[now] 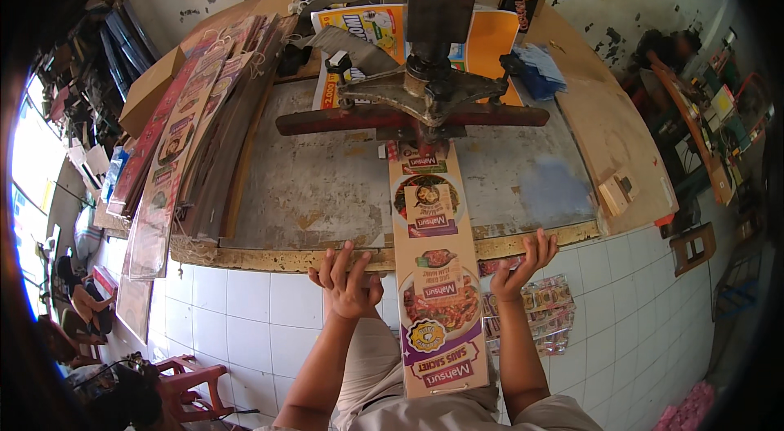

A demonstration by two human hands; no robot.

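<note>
A long printed cardboard strip (438,268) with food pictures lies from under a metal press (429,88) across the worktable (327,178) and hangs past its front edge onto my lap. My left hand (349,282) rests on the table's front edge just left of the strip, fingers spread, holding nothing. My right hand (523,264) hovers at the edge right of the strip, fingers apart and empty. The press's red crossbar (327,122) sits over the strip's far end.
A stack of similar printed strips (188,129) lies along the table's left side. Orange and yellow posters (490,35) lie behind the press. A small wooden block (614,193) sits at right. Printed sheets (549,313) lie on the tiled wall below. A red chair (192,378) stands lower left.
</note>
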